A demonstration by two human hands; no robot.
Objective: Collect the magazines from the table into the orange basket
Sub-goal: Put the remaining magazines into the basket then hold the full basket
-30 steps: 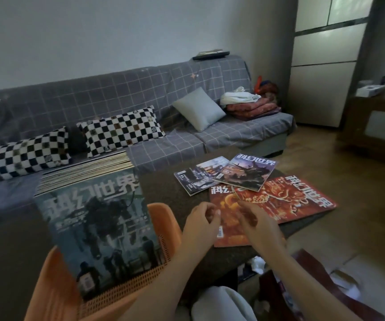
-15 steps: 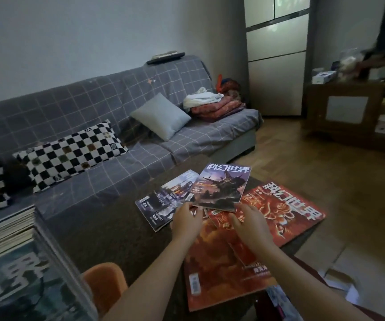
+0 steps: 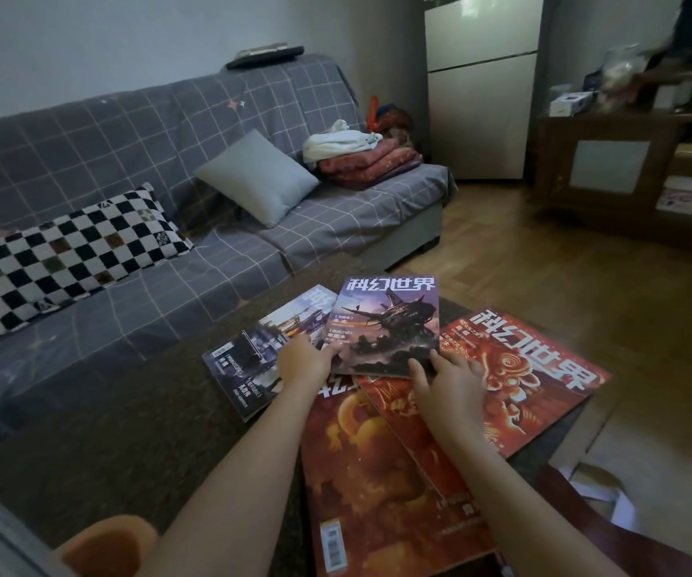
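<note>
Dim living rm, dark table (image 3: 127, 431) | L hand (image 3: 302, 362) + R hand (image 3: 450, 389) now pinching near corners of purple mag (image 3: 386, 326), reached fwd since 1 s ago | 3 mags beneath/beside | orange basket (image 3: 107, 547) near L elbow | lift next, prob.

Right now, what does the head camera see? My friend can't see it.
Both hands, left hand and right hand, grip the purple magazine lying atop three other magazines on the dark table.
</note>
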